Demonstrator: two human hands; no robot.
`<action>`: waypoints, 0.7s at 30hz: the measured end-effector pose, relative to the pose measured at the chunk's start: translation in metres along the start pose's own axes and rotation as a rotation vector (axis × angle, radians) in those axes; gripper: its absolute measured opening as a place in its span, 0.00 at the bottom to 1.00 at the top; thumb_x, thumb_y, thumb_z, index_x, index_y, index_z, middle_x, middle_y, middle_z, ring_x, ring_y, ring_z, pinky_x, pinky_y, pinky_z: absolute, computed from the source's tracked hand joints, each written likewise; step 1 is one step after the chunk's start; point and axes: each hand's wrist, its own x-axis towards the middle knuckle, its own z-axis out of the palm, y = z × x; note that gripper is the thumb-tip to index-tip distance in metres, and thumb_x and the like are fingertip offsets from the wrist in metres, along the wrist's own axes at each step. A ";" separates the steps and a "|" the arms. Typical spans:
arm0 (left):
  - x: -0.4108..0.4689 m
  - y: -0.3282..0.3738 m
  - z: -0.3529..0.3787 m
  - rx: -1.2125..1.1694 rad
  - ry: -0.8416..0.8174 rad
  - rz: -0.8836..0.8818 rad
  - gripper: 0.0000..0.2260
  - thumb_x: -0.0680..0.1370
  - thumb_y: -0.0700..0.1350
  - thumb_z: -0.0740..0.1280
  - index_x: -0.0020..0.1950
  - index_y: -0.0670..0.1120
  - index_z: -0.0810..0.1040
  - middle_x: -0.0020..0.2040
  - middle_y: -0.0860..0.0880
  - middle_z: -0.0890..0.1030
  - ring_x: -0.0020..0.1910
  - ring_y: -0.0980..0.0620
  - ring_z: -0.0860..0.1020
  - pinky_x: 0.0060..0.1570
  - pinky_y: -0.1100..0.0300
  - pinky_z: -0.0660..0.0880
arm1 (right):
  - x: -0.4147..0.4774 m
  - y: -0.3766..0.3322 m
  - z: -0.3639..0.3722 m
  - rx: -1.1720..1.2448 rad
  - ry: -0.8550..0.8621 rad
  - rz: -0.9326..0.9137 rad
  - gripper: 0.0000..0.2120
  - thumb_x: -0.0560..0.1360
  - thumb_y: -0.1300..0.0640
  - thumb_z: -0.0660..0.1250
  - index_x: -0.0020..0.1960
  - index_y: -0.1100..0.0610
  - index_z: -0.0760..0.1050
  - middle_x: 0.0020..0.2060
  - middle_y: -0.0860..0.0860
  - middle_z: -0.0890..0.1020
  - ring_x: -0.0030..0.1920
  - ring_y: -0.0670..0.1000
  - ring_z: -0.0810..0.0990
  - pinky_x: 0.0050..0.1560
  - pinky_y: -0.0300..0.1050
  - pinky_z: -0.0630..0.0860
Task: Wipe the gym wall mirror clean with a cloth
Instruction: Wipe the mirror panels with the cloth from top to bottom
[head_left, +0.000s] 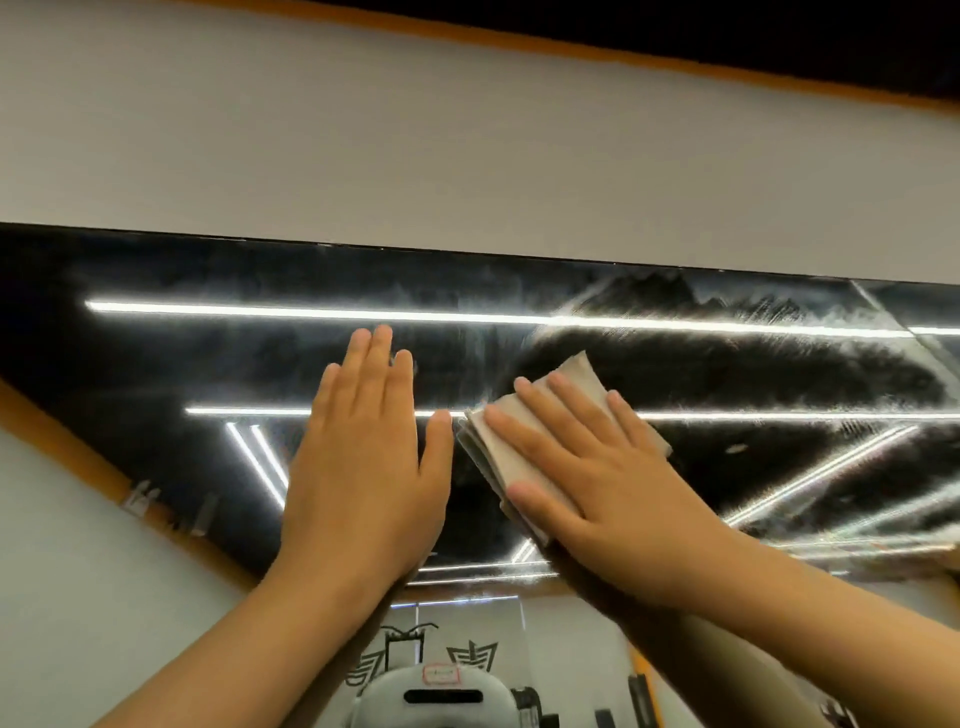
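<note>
The wall mirror spans the middle of the view, reflecting a dark ceiling with bright light strips. Hazy wipe smears cover its upper right part. My left hand lies flat on the glass with straight fingers, holding nothing. Just to its right, my right hand presses a folded beige cloth against the mirror with spread, straight fingers. The cloth's corners stick out above and left of the fingers.
A pale wall runs above the mirror's top edge, with an orange strip and dark ceiling above that. A vertical seam between mirror panels sits at the far right. Low in the reflection is the head-worn camera.
</note>
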 end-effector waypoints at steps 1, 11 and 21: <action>-0.001 0.001 -0.001 0.004 -0.001 -0.006 0.37 0.74 0.62 0.33 0.81 0.48 0.42 0.81 0.52 0.38 0.78 0.57 0.33 0.76 0.57 0.35 | 0.001 0.004 -0.002 -0.002 0.000 0.003 0.25 0.73 0.29 0.32 0.69 0.25 0.29 0.74 0.32 0.32 0.73 0.37 0.27 0.73 0.47 0.26; -0.003 0.003 -0.002 0.061 -0.061 -0.007 0.40 0.69 0.59 0.24 0.79 0.45 0.35 0.81 0.47 0.36 0.78 0.51 0.33 0.72 0.55 0.29 | 0.092 0.079 -0.031 0.018 0.082 0.526 0.25 0.84 0.41 0.43 0.80 0.40 0.42 0.81 0.46 0.45 0.80 0.51 0.41 0.77 0.60 0.41; -0.001 0.002 -0.008 -0.023 -0.025 -0.048 0.33 0.78 0.58 0.34 0.81 0.47 0.43 0.82 0.50 0.44 0.80 0.55 0.40 0.74 0.59 0.33 | 0.097 -0.004 -0.015 0.011 0.008 0.106 0.25 0.84 0.41 0.44 0.79 0.39 0.41 0.80 0.45 0.40 0.79 0.48 0.34 0.75 0.60 0.32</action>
